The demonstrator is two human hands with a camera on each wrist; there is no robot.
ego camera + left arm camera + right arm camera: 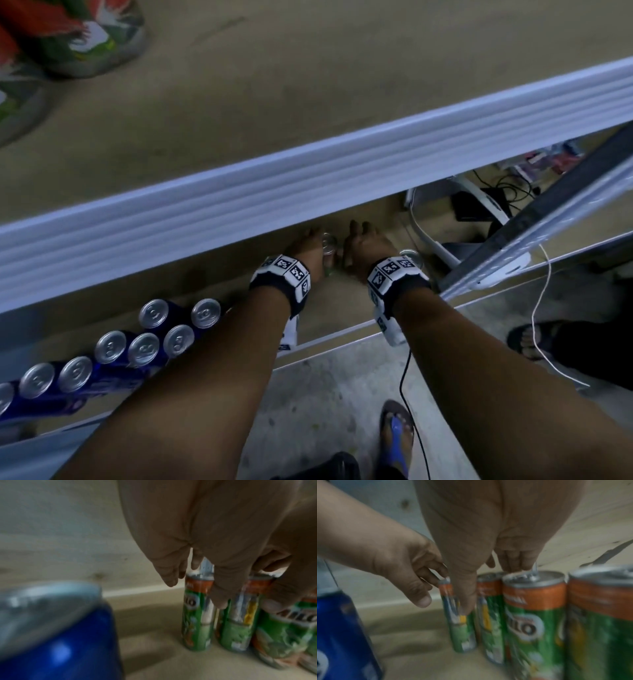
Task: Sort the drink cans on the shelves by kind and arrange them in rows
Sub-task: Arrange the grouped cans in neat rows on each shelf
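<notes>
Several green Milo cans (530,615) stand close together on the lower wooden shelf (335,308). In the head view only one silver can top (329,244) shows between my hands. My left hand (310,248) curls its fingertips (442,573) over the rim of the leftmost green can (460,628), with its thumb (423,600) off the can. My right hand (363,246) stands over the neighbouring green can (489,615), thumb (464,601) in front and fingers (517,563) behind its top. Blue cans (144,346) stand in rows to the left, one close to my left wrist (60,635).
The upper shelf's white front rail (308,181) overhangs my hands and hides the back of the lower shelf. Colourful packs (68,37) lie on the upper shelf at far left. A metal upright (548,212) and cables are at right. Sandalled feet (397,435) stand on the floor.
</notes>
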